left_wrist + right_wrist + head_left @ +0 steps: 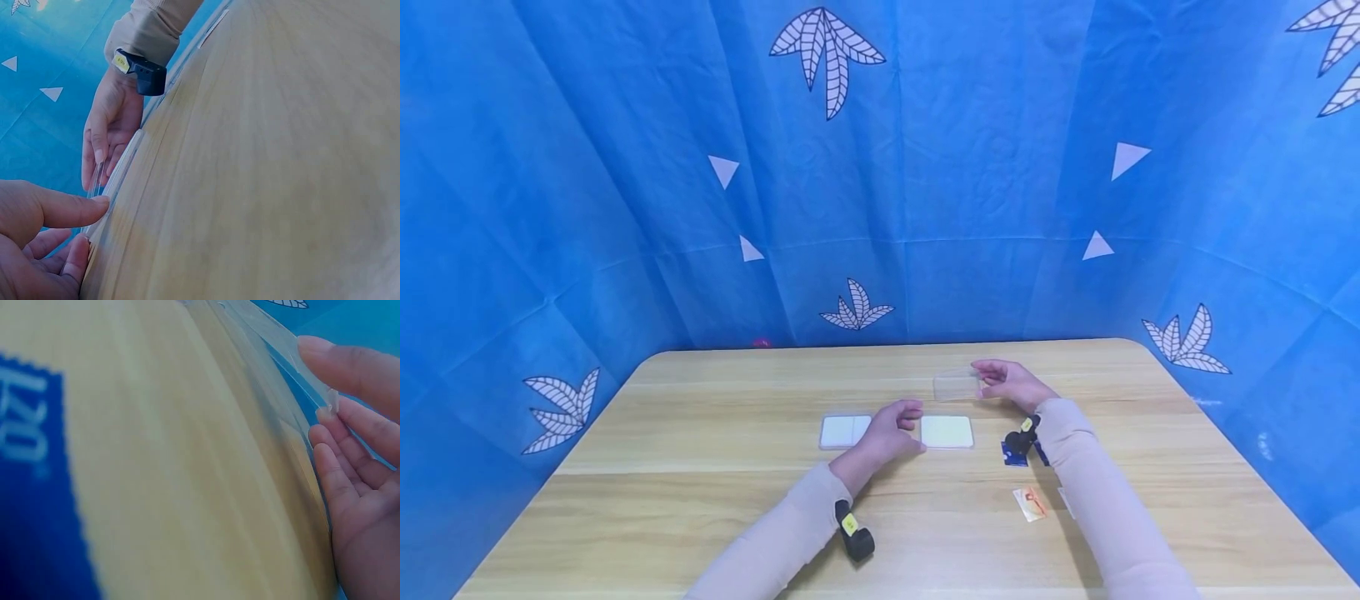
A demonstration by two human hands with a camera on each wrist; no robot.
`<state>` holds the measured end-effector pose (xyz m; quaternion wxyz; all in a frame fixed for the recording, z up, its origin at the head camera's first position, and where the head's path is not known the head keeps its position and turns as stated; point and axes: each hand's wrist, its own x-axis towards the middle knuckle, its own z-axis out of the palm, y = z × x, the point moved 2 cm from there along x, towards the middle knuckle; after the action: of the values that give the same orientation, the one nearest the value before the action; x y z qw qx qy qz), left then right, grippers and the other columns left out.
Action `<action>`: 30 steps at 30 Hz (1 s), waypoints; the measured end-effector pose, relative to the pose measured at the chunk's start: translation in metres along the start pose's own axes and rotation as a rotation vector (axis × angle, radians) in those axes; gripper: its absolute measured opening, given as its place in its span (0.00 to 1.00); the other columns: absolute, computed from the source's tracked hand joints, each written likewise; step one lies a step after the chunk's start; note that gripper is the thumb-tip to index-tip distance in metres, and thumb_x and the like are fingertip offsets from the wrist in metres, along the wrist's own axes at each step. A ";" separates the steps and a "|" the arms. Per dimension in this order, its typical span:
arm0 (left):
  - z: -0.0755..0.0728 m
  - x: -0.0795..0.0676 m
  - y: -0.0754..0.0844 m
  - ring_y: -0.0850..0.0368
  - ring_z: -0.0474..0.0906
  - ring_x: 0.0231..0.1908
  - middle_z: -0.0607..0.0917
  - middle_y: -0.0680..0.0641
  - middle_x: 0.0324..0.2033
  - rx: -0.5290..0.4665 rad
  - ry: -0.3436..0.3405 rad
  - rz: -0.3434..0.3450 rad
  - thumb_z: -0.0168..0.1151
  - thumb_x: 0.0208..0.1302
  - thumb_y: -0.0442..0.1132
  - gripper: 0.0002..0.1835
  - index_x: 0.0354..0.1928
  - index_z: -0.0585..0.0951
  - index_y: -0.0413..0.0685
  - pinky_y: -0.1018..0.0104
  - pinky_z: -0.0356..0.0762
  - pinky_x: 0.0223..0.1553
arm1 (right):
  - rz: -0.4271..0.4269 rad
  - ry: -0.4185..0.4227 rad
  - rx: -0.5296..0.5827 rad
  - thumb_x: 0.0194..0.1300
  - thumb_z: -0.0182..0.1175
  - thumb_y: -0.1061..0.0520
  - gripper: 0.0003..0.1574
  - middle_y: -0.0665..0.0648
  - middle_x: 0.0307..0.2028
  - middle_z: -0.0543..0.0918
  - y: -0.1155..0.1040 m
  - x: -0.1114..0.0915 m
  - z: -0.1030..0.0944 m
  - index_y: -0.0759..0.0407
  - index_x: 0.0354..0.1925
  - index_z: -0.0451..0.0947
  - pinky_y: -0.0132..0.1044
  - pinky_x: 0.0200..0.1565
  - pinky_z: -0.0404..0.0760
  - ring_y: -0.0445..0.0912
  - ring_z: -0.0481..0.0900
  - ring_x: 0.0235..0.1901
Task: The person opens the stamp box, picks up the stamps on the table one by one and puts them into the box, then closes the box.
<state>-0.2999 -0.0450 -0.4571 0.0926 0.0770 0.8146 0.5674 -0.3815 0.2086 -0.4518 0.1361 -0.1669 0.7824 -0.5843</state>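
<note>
My right hand pinches a clear plastic lid by its right end, thumb on one side and fingers on the other. The lid is off the table, behind a shallow clear box with a white inside. At that box's left end is my left hand, thumb at the near corner and fingers at the far one. The left wrist view shows the thumb and fingertips at the box's edge. A second white-filled box lies to the left, partly covered by the left hand.
Blue packets lie under the right wrist; one shows a zigzag edge close up in the right wrist view. Nearer is a small orange-and-white packet. A pale item beside it is mostly hidden by the right sleeve. A blue curtain hangs behind the table.
</note>
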 end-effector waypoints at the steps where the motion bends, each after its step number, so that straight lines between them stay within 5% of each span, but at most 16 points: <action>1: 0.000 0.000 0.000 0.51 0.73 0.49 0.80 0.48 0.50 -0.001 0.000 -0.003 0.70 0.40 0.23 0.36 0.58 0.74 0.43 0.60 0.76 0.51 | 0.002 -0.003 0.000 0.55 0.62 0.69 0.42 0.73 0.65 0.61 0.000 0.000 0.000 0.74 0.65 0.56 0.50 0.68 0.56 0.64 0.59 0.65; 30: -0.002 -0.002 0.001 0.49 0.72 0.49 0.79 0.44 0.51 -0.042 -0.018 0.012 0.70 0.40 0.22 0.37 0.58 0.73 0.40 0.58 0.76 0.52 | -0.021 -0.005 -0.014 0.59 0.60 0.66 0.39 0.73 0.65 0.62 0.000 -0.003 0.001 0.74 0.65 0.57 0.51 0.68 0.56 0.64 0.60 0.65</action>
<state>-0.2985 -0.0467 -0.4553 0.0982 0.0851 0.8010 0.5844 -0.3785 0.2089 -0.4517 0.1309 -0.1776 0.7844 -0.5797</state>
